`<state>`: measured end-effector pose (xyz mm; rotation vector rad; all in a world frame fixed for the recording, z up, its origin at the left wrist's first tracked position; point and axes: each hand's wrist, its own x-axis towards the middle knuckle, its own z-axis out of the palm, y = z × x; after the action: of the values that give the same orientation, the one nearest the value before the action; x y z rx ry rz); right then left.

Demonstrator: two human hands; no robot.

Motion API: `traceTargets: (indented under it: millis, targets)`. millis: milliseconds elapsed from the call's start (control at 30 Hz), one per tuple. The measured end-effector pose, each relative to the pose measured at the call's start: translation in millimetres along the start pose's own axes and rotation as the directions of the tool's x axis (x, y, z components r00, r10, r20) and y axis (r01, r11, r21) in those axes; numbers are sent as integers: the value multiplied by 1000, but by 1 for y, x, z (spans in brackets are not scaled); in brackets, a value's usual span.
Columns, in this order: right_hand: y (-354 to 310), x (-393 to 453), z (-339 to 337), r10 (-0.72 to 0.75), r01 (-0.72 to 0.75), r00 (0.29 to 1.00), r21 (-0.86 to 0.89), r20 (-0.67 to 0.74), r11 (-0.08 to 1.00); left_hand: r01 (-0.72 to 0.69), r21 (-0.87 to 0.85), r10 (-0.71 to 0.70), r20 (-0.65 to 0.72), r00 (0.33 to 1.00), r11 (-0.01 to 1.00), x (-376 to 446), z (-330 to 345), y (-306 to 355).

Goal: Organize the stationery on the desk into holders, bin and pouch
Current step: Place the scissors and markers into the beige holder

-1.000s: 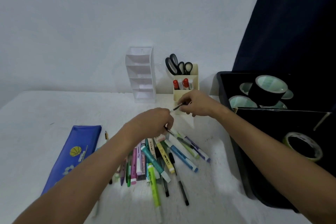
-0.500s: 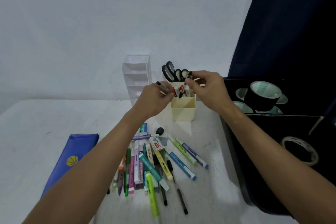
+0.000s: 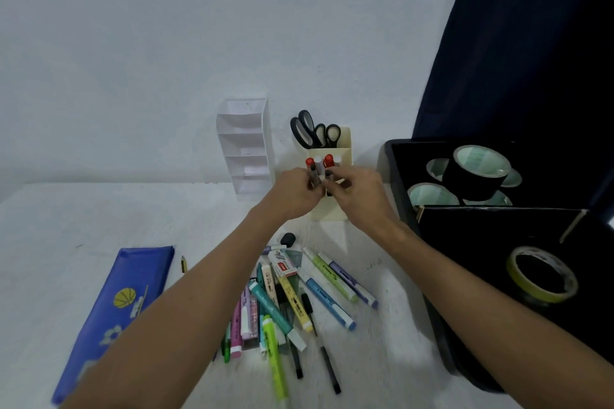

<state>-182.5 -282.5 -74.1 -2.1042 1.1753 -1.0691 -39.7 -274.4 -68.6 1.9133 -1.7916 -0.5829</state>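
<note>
I see my left hand (image 3: 294,192) and right hand (image 3: 357,194) each pinching a dark pen at the cream holder (image 3: 332,209), which holds scissors (image 3: 314,131) and markers. Loose pens (image 3: 299,302) lie nearer; tape rolls (image 3: 478,171) fill the black bin (image 3: 395,169).

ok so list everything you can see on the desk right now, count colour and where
cream plastic holder: one, back centre, holding scissors and markers
black-handled scissors: two, in its rear compartment
red-capped markers: two, in its front compartment
white tiered organizer: one, against wall
blue fabric pouch: one, left
loose pens and highlighters: many, mixed colours, centre pile
black bin: one, right
tape rolls: several, black and yellow, in bin
left hand: pinches a dark pen at holder
right hand: pinches a dark pen at holder
</note>
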Motion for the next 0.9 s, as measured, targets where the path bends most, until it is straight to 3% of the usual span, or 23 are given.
traceTargets:
  millis: [433,667,767,900]
  targets:
    - [1,-6,8,69,-65,995,-56,78,996,-56,141,70,-94,993,988,-7,3,-11]
    - [-6,-8,-4,101,-87,989,-130,105,988,24,46,-18,-123,992,999,-39,-6,-15]
    - [-20,-12,-11,123,-45,939,-238,321,970,29,87,-21,-87,996,996,-65,-11,-20]
    - [-44,-34,-13,129,177,722,-362,680,915,-61,202,56,33,998,978,-108,-14,-24]
